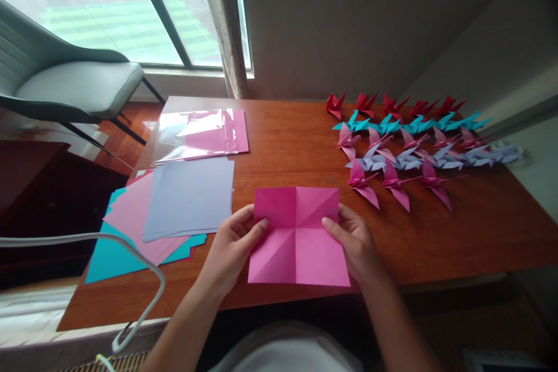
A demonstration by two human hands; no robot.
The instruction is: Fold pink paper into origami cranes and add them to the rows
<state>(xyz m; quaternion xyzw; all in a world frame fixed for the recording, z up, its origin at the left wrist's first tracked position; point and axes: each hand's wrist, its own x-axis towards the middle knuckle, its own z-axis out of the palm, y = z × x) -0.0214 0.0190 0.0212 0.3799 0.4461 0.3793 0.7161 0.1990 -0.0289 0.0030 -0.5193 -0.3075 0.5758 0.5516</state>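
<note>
A square sheet of pink origami paper (299, 250) is held up in front of me, above the near edge of the table. Creases cross it upright, sideways and along diagonals. My left hand (238, 241) pinches its left edge, thumb on the front face and fingers behind. On the opposite edge, my right hand (355, 238) grips the paper the same way. The fingers behind the sheet are partly hidden. To the right stand rows of folded paper cranes: red (392, 106), turquoise (386, 124), light pink (412, 140), pale lilac (405, 158) and deeper pink (394, 185).
Left of my hands, lilac sheets (189, 197) lie over light pink (131, 209) and turquoise sheets (113, 258). Behind them is a clear plastic packet (203, 133) with pink paper. A white cable (143, 258) loops at the lower left. A chair (82, 87) stands by the window.
</note>
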